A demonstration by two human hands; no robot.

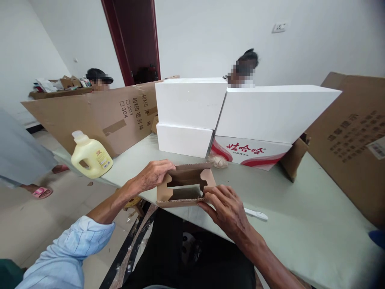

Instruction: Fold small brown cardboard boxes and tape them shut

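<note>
A small brown cardboard box [186, 204] rests at the table's near edge, its top open and its short end flaps folded partly inward. My left hand [155, 173] grips the box at its far left corner, fingers closed on the edge. My right hand [225, 208] pinches the near right edge, the thumb outside and the fingers over the rim by the right flap. Between the flaps, a gap shows the inside; what lies at the bottom cannot be made out. Just right of my right hand lies a white plastic-looking handle [257, 214], partly hidden.
Stacked white boxes [192, 104] and a red-and-white printed carton [252, 152] stand behind. Large cardboard sheets [99, 116] rise at left and right. A yellow detergent jug [92, 156] stands at the table's left edge. Two people sit beyond; another stands at left.
</note>
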